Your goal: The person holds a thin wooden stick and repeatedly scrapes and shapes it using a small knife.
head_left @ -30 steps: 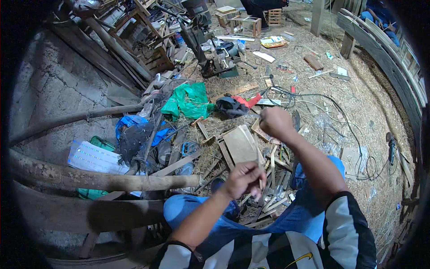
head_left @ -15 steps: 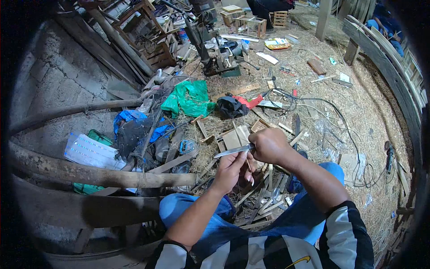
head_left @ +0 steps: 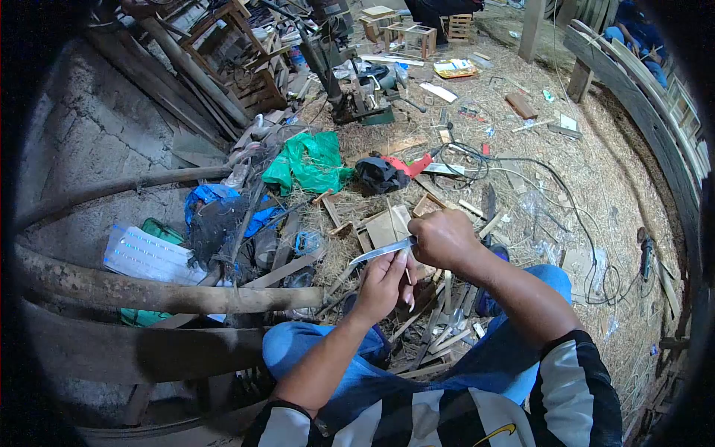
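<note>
My right hand is closed round the handle of a knife, whose bright blade points left. My left hand pinches a thin wooden stick that stands nearly upright between thumb and fingers. The blade lies across the stick just above my left thumb; whether its edge bites into the wood I cannot tell. Behind the hands, small wooden box-like pieces rest on the floor. Wood scraps are strewn between my legs.
A green plastic bag, a black bag and a red tool lie ahead. Cables run across the straw-covered floor to the right. A wooden pole juts in from the left. Another person sits at far right.
The knife and my right hand have shifted slightly left against the stick. My left hand keeps its pinch almost in place. The whole view has tilted a little.
</note>
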{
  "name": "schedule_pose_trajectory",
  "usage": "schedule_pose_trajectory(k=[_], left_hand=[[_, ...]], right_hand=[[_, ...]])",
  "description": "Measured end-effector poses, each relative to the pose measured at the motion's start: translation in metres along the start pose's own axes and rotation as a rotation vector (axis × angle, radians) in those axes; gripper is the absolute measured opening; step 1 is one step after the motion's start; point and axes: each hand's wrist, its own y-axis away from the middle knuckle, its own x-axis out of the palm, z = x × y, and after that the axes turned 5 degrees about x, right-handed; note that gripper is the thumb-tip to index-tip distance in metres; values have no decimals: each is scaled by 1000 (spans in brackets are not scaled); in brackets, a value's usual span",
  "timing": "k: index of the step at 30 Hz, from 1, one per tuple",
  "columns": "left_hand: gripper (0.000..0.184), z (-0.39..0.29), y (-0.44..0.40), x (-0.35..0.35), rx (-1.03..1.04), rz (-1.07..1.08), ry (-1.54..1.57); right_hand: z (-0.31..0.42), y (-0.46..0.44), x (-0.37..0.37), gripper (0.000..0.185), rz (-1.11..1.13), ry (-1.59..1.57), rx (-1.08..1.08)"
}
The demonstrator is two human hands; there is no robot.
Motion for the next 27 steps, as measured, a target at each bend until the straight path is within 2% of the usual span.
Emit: schedule_pose_trajectory(k=[10,13,15,17,18,20,21,23,25,27], left_hand=[[31,7,5,9,-49,-139,-86],[30,1,6,9,-90,-137,71],[30,-3,14,9,-132,65,192],[28,-6,22,27,-135,161,296],[27,-3,19,27,-140,138,352],[27,-2,12,23,-132,99,421],[27,-4,9,17,-129,48,360],[27,-6,6,7,-127,-2,296],[26,-4,3,1,-90,-13,293],[27,-3,3,-1,-123,-44,241]], right_hand=[[-4,-4,8,15,39,1,30],[-9,-10,8,16,80,-6,55],[-29,-22,14,18,45,-18,238],[-51,-32,-4,20,-29,-53,400],[-57,-37,-5,19,-62,-44,413],[-58,-32,-5,17,-85,-61,368],[-52,-27,-7,16,-106,-88,330],[-38,-13,6,7,-134,-117,105],[-16,-1,10,6,-32,-125,63],[-5,3,7,15,64,-89,-13]])
